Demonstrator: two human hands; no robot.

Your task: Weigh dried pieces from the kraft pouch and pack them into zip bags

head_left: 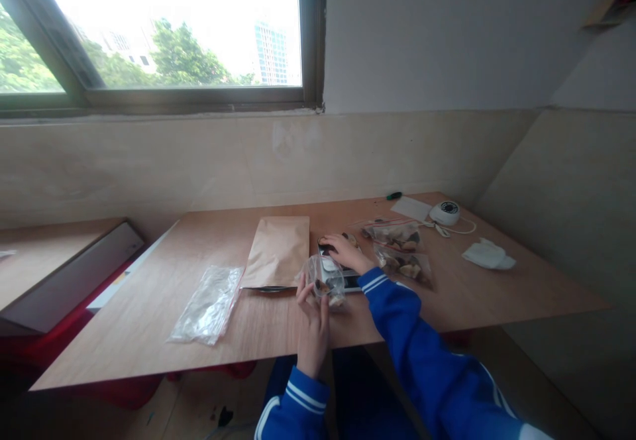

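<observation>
My left hand [313,321] holds a small clear plastic bag [325,281] with dark pieces inside, at the near edge of the wooden table [149,307]. My right hand [348,251] reaches over a small flat scale [348,279] and rests on dark pieces lying at its far side; whether it grips any of them is hidden. A brown paper envelope [278,251] lies flat just left of the hands. Both arms wear blue sleeves with white stripes.
Two filled clear bags [397,234] [405,266] lie right of the scale. An empty clear bag [209,304] lies at the left. At the far right are a white round device [445,213], a white cloth [487,254], a paper sheet [411,208] and a green pen [394,195].
</observation>
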